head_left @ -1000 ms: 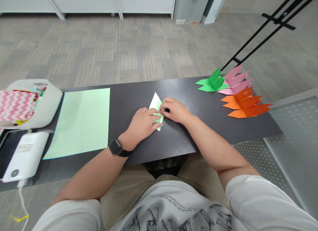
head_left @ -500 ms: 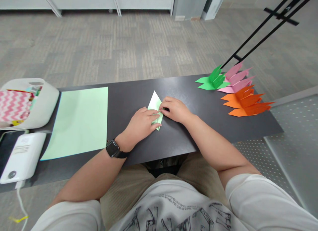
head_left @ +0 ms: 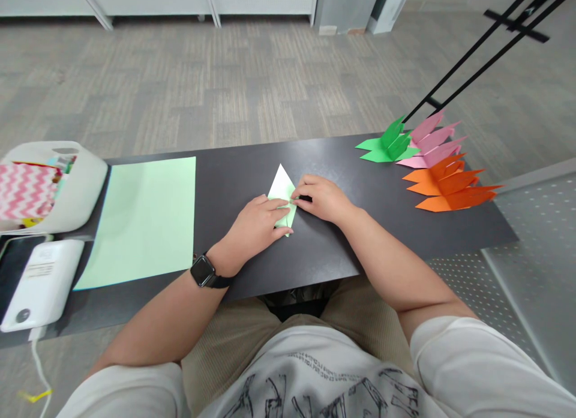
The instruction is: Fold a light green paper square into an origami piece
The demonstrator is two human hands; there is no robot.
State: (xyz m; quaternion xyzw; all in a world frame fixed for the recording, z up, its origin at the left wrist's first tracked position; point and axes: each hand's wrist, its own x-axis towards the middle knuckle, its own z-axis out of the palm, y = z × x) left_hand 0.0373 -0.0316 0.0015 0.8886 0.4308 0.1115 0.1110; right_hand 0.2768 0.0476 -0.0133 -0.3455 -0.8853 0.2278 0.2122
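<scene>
I have the left hand (head_left: pixel 256 227) spread, pressing the paper (head_left: pixel 281 182) at twelve o'clock on the table (head_left: pixel 231 178); the right hand (head_left: pixel 327 202) nearly pinches its three-o'clock edge, grip unclear. Slack left-hand pressure could let it slide, skewing a crease.

The left hand (head_left: pixel 256 226) is pressing its fingers on a small folded pale-green paper (head_left: pixel 281 182) on the dark tabletop (head_left: pixel 234 178), while the right hand (head_left: pixel 324 199) is pinching its right edge. Orange origami (head_left: pixel 450 189), pink origami (head_left: pixel 432 143) and green origami (head_left: pixel 387 144) are standing at the right; a large green sheet (head_left: pixel 148 220) is lying left.
</scene>
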